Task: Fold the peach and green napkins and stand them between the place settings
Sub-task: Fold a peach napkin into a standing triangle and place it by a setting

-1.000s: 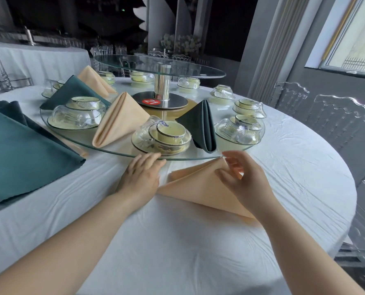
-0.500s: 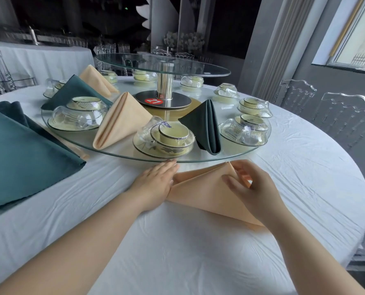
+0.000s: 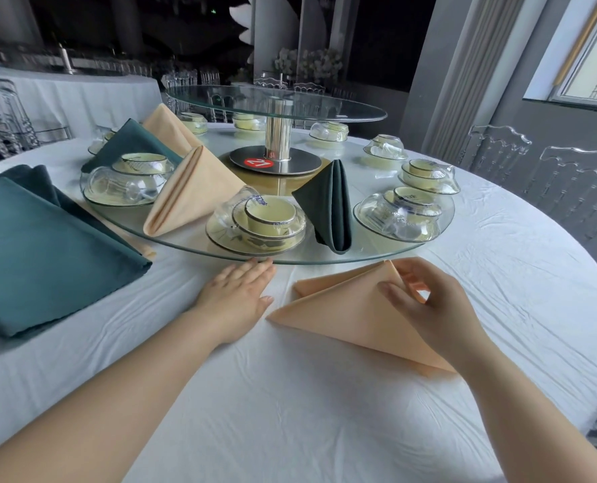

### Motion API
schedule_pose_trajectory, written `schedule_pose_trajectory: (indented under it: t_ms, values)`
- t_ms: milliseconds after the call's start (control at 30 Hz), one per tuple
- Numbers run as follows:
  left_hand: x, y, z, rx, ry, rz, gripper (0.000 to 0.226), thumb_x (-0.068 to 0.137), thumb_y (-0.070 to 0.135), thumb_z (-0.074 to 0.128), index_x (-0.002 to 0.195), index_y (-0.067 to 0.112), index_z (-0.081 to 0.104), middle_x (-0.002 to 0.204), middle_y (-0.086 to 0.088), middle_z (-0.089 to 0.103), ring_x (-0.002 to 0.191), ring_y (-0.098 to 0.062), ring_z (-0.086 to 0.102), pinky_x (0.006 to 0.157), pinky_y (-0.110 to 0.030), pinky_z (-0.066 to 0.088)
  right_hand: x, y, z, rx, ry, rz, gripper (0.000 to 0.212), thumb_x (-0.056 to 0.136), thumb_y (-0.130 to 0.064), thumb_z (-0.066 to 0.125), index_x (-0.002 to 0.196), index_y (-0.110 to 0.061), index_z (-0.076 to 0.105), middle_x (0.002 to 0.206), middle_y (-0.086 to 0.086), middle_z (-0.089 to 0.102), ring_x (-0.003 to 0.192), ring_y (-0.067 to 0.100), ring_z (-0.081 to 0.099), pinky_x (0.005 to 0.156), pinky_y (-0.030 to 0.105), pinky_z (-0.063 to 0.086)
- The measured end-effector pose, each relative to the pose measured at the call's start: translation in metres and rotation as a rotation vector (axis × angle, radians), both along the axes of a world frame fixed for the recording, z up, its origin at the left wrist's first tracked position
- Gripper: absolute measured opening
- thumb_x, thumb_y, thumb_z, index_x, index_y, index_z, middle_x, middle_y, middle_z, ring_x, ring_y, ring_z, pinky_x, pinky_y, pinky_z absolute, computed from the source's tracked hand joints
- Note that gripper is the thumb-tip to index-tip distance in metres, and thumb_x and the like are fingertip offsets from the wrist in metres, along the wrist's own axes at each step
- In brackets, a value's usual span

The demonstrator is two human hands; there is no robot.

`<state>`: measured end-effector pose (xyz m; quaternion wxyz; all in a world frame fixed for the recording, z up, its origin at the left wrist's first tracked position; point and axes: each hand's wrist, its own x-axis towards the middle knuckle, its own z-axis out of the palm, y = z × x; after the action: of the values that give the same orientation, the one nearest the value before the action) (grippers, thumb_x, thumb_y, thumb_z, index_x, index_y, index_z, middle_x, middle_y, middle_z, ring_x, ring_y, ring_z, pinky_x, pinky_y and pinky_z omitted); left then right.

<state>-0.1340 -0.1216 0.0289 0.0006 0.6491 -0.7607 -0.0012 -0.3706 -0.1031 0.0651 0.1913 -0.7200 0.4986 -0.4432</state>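
Four napkins stand on the lower glass turntable (image 3: pixel 429 244) — two peach, two dark green — each a soft cloth wedge that tapers to a point. The nearer peach one (image 3: pixel 189 193) and the nearer green one (image 3: pixel 328 207) rise between the front place settings (image 3: pixel 255 224). The farther peach one (image 3: pixel 168 129) and the farther green one (image 3: pixel 133 144) sit back on the left. I can make out nine place settings around the ring, the farthest partly hidden: pale yellow bowls and cups sealed in clear, glossy wrap.

A fifth, the peach napkin (image 3: pixel 342 318), lies on the creased white cloth of the round worktop (image 3: pixel 290 413). It is folded into a triangle, just in front of the turntable's rim. The right hand (image 3: pixel 433 308) has its grip closed on the napkin's upper point, thumb on top and fingers curled behind the lifted tip. The left hand (image 3: pixel 236 301) lies palm down on the cloth just left of the napkin. Its fingers are straight and hold nothing, and the fingertips reach the glass edge.

At the left sits a flat pile of green napkins (image 3: pixel 46 245), with a strip of peach showing beneath it. A smaller glass tier (image 3: pixel 325 115) rides on one polished metal post (image 3: pixel 279 134), with a round red label (image 3: pixel 258 163) at its foot. Two clear chairs (image 3: pixel 499 151) stand at the right.
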Motion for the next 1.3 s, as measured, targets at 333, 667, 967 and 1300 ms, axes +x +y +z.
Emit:
schedule_pose_trajectory:
  t_ms: [333, 667, 967, 1300]
  values:
    - [0.011, 0.012, -0.003, -0.166, 0.088, 0.172, 0.048, 0.101, 0.031, 0.016, 0.147, 0.02, 0.008, 0.156, 0.004, 0.004, 0.142, -0.009, 0.004, 0.111, -0.024, 0.001, -0.004, 0.005, 0.005, -0.013, 0.012, -0.038, 0.015, 0.079, -0.006, 0.066, 0.085, -0.017, 0.06, 0.072, -0.019, 0.055, 0.069, -0.019, 0.051, 0.064, -0.001, 0.035]
    - [-0.041, -0.003, -0.001, -0.146, 0.232, -0.142, 0.048, 0.101, 0.028, 0.021, 0.147, 0.023, 0.008, 0.155, 0.007, -0.002, 0.142, -0.005, 0.0, 0.107, -0.018, -0.006, -0.017, 0.01, 0.014, 0.023, 0.045, -0.081, 0.017, 0.079, -0.005, 0.065, 0.077, -0.02, 0.055, 0.073, -0.016, 0.055, 0.071, -0.001, 0.05, 0.064, 0.002, 0.035]
    - [-0.03, -0.017, -0.01, -0.121, 0.215, 0.018, 0.05, 0.101, 0.031, 0.017, 0.147, 0.019, 0.001, 0.156, 0.006, -0.004, 0.142, -0.006, -0.005, 0.111, -0.023, -0.008, -0.017, -0.002, 0.006, -0.025, 0.066, -0.07, 0.02, 0.076, -0.007, 0.068, 0.077, -0.022, 0.054, 0.08, -0.014, 0.05, 0.071, -0.01, 0.047, 0.068, 0.003, 0.035]
    - [-0.015, -0.016, -0.014, -0.381, 0.295, 0.138, 0.052, 0.094, 0.033, 0.019, 0.134, 0.011, 0.044, 0.141, -0.006, 0.042, 0.133, -0.018, 0.034, 0.108, -0.028, 0.005, -0.022, -0.007, 0.015, -0.006, 0.176, -0.022, 0.026, 0.075, -0.013, 0.07, 0.071, -0.031, 0.051, 0.073, -0.011, 0.051, 0.069, -0.009, 0.044, 0.063, 0.006, 0.034]
